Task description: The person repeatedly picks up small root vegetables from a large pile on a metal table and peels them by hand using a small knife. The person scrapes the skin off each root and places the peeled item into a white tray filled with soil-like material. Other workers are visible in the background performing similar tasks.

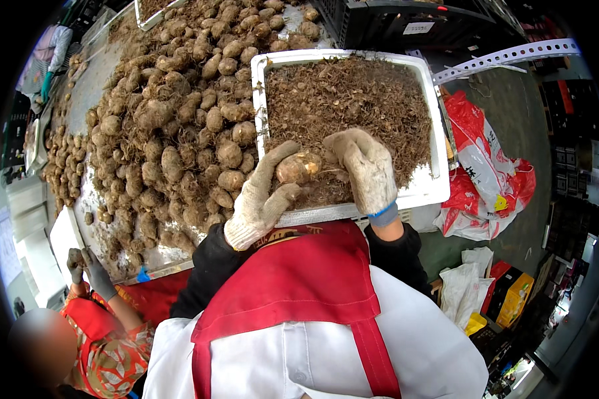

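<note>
My left hand (265, 197), in a soiled white knit glove, holds a brown taro corm (294, 168) between thumb and fingers; pale patches show on its right end. Just right of the corm is my right hand (367, 167), gloved alike, with its fingertips bent together near thin root fibres; whether it pinches some is too small to tell. Both hands are over the near part of a white foam box (432, 192) filled with brown root hairs and peelings (349, 99). A large heap of hairy taro corms (174, 124) lies on the table left of the box.
A black plastic crate (379, 25) stands beyond the box, beside a perforated metal bar (509, 60). Red and white sacks (489, 174) lie at the right. A co-worker in grey gloves (95, 272) is at the lower left; another person (47, 60) is at the far left.
</note>
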{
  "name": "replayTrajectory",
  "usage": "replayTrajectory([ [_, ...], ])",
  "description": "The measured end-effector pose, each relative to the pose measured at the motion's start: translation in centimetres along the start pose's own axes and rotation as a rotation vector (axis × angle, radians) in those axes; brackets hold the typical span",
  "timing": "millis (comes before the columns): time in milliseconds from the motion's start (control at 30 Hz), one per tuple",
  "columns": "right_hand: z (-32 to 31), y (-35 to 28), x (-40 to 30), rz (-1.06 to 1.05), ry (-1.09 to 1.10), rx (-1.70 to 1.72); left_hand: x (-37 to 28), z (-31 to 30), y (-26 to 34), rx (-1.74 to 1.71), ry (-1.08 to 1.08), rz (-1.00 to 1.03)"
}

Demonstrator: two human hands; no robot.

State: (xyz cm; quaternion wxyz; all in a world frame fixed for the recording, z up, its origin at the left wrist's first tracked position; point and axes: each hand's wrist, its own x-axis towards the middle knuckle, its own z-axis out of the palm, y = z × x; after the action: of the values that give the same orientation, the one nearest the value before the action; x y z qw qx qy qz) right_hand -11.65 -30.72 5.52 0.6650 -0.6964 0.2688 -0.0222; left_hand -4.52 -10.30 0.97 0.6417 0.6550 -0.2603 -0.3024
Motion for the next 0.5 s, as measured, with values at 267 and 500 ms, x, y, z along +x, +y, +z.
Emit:
replayTrajectory([
  [267,1.8,1.8,-0.7,-0.617,-0.036,-0.422,0.1,1.0,1.2,-0.146,0.025,-0.134],
  [500,-0.3,5.5,1.7,-0.307,0.066,-0.339,-0.3,1.2,0.9,-0.238,0.076,0.001],
])
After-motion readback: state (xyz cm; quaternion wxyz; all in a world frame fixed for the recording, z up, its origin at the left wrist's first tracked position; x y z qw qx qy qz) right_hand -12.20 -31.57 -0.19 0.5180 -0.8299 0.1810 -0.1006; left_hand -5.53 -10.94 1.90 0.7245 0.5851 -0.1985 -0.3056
